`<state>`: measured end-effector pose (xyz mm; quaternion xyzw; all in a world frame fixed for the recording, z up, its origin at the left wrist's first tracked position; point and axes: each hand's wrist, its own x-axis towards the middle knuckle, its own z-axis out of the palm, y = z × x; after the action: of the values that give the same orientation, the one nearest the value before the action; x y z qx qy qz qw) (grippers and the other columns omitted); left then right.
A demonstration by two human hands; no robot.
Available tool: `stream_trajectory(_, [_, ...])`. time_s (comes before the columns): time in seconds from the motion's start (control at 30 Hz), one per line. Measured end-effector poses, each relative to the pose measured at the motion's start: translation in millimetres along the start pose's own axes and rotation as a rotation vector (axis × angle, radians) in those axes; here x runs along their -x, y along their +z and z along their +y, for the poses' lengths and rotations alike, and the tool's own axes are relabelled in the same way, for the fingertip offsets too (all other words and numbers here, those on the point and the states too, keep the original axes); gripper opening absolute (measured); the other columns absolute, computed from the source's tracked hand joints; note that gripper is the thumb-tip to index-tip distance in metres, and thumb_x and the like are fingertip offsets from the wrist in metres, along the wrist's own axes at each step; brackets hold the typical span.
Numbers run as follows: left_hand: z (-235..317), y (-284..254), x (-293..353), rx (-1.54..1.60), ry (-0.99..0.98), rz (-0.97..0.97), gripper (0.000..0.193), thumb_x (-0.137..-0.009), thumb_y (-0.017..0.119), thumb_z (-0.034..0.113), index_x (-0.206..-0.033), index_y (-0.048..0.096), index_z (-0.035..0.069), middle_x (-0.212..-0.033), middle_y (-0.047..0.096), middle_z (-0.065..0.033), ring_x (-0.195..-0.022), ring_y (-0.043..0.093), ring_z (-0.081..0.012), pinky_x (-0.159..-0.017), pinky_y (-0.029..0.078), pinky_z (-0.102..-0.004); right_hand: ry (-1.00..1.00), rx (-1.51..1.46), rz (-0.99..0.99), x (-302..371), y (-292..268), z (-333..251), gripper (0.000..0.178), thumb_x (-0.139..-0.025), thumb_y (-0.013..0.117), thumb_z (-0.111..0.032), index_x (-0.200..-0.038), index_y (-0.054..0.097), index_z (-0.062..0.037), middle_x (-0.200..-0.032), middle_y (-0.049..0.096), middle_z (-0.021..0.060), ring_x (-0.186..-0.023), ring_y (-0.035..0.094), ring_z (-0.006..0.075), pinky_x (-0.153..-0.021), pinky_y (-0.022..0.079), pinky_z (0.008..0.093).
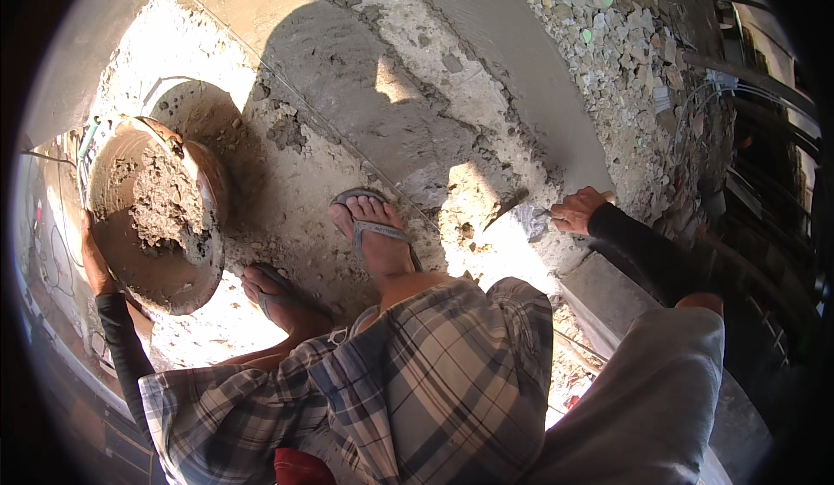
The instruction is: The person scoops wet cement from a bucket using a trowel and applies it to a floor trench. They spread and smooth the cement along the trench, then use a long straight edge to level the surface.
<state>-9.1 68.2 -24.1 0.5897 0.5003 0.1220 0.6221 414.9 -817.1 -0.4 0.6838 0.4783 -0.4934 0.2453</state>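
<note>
My left hand (93, 263) grips the near rim of a round brown pan (130, 259) that is tilted and holds a lump of wet mortar (165, 198). My right hand (578, 211) is shut on the handle of a trowel (528, 214) whose grey blade points left, next to a smooth grey plastered strip (521, 68). Both forearms wear dark sleeves. My feet in sandals (373, 224) stand on rough, crumbly concrete between the two hands.
Rough gravelly concrete (625, 42) lies to the right of the plastered strip. A taut string (347, 151) runs diagonally across the surface. Dark rails and bars (764, 181) line the right edge. A concrete ledge (599, 298) sits under my right forearm.
</note>
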Motion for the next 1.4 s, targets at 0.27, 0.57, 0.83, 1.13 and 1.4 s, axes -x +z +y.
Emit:
stream_trajectory(0.27, [87.6, 120.3, 100.7, 0.053, 0.285, -0.572, 0.064, -0.106, 0.048, 0.044, -0.149, 0.045, -0.003, -0.145, 0.054, -0.014, -0.127, 0.056, -0.0219, -0.11, 0.042, -0.0344, 0.157, -0.435, 0.491, -44.5, -90.1, -76.2, 0.035, -0.101, 0.051, -0.041, -0.1, 0.062, -0.0075, -0.073, 0.067, 0.0182, -0.069, 0.067, 0.0403, -0.066, 0.053, 0.0536])
stream_trajectory(0.57, [37.7, 54.1, 45.1, -0.04, 0.062, -0.017, 0.061, -0.107, 0.046, 0.042, -0.147, 0.047, -0.004, -0.145, 0.054, -0.0137, -0.128, 0.056, -0.0217, -0.111, 0.041, -0.0335, 0.116, -0.375, 0.053, 3.3, 40.4, -89.8, 0.033, -0.101, 0.051, -0.044, -0.108, 0.06, -0.0126, -0.074, 0.069, 0.0159, -0.071, 0.069, 0.0384, -0.067, 0.054, 0.0521])
stream_trajectory(0.83, [55.7, 79.5, 73.3, 0.215, -0.087, -0.094, 0.058, -0.107, 0.049, 0.039, -0.146, 0.049, -0.004, -0.144, 0.055, -0.0126, -0.13, 0.055, -0.0215, -0.113, 0.039, -0.0338, 0.261, -0.334, 0.357, 65.9, 8.8, -55.2, 0.028, -0.098, 0.055, -0.035, -0.099, 0.062, -0.0085, -0.08, 0.068, 0.017, -0.071, 0.067, 0.0401, -0.066, 0.053, 0.0543])
stream_trajectory(1.13, [88.4, 162.8, 123.8, 0.25, 0.002, -0.008, 0.049, -0.105, 0.054, 0.033, -0.135, 0.059, -0.005, -0.13, 0.066, -0.0117, -0.118, 0.063, -0.0177, -0.106, 0.046, -0.0305, -0.236, -0.089, 0.929, -80.8, -321.9, -213.2, 0.022, -0.095, 0.063, -0.031, -0.106, 0.061, -0.0118, -0.086, 0.061, 0.0132, -0.067, 0.069, 0.0327, -0.056, 0.054, 0.0438])
stream_trajectory(1.4, [77.8, 199.4, 129.0, 0.126, 0.219, 0.143, 0.034, -0.099, 0.069, 0.027, -0.12, 0.072, 0.001, -0.099, 0.068, 0.0055, -0.087, 0.052, -0.0031, -0.08, 0.043, -0.022, -0.371, 0.371, 0.99, -184.8, -407.8, -331.1, 0.022, -0.088, 0.062, -0.012, -0.109, 0.063, -0.0065, -0.078, 0.065, 0.0098, -0.063, 0.069, 0.0239, -0.056, 0.054, 0.0345])
